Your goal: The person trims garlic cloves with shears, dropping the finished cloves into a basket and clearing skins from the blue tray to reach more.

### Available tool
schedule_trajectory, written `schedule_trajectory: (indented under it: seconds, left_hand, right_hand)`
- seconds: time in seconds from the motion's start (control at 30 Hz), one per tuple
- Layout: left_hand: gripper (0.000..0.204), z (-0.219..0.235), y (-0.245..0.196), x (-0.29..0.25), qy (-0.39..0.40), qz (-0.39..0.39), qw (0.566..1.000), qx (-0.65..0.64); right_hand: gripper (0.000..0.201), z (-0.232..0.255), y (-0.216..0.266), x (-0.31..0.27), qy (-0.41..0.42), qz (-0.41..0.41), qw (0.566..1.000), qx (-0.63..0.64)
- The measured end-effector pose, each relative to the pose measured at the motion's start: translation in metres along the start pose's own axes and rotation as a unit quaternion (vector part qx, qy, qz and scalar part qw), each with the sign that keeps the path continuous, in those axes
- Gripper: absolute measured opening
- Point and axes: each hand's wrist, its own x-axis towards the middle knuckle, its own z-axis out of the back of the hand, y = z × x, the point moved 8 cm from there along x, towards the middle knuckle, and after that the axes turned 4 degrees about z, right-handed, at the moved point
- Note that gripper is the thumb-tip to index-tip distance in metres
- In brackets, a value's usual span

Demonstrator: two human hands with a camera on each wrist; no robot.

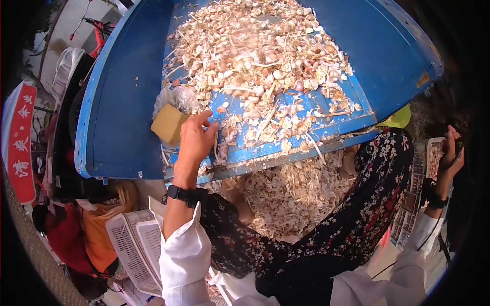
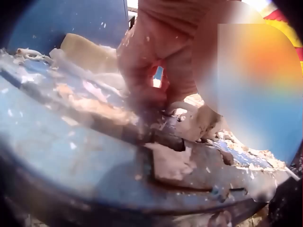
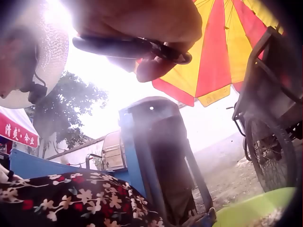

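Observation:
My left hand [image 1: 196,136] is over the near left edge of a blue cart bed [image 1: 127,97]. Its thumb and forefinger are bent, with a gap between them in the head view. In the left wrist view, blurred fingertips point down right at the garlic skins and a pale curved scrap [image 2: 180,108]. Beside this hand lie a yellow block [image 1: 169,124] and a crumpled clear plastic bag [image 1: 178,98]. A large heap of garlic cloves and skins [image 1: 255,56] covers the bed. Out to the right, my right hand [image 1: 451,155] grips a dark-handled tool [image 3: 113,47]; its working end is hidden.
Garlic skins [image 1: 296,199] are piled between the knees below the bed's edge. White plastic baskets [image 1: 125,239] stand at lower left. A yellow-green basin [image 3: 255,208] is to the right, with a wheeled cart [image 3: 270,142] beyond. A red-and-yellow umbrella [image 3: 213,52] hangs overhead.

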Motion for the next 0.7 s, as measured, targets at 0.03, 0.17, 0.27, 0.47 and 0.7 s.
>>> schedule_trajectory:
  seconds: [0.03,0.17,0.27,0.47,0.7]
  left_hand:
    - [0.026,-0.005,-0.007,0.002,0.006,-0.056,0.997,0.062]
    - [0.012,-0.012,0.018,0.007,0.081,0.075,0.994,0.0]
    - [0.012,-0.004,0.017,-0.002,0.085,0.117,0.987,-0.075]
    - [0.02,0.006,0.01,-0.048,-0.014,0.219,0.696,-0.683]
    - [0.028,-0.014,0.001,-0.082,-0.095,0.183,0.549,-0.81]
  right_hand:
    - [0.02,0.006,0.011,-0.001,0.001,0.064,0.998,-0.009]
    - [0.01,0.012,0.033,0.001,0.079,0.239,0.967,-0.035]
    - [0.01,-0.035,0.088,-0.017,0.206,0.104,0.969,0.085]
    - [0.036,-0.171,0.237,-0.112,0.533,0.173,0.823,0.095]
    - [0.051,-0.277,0.256,-0.21,0.559,0.319,0.764,0.044]
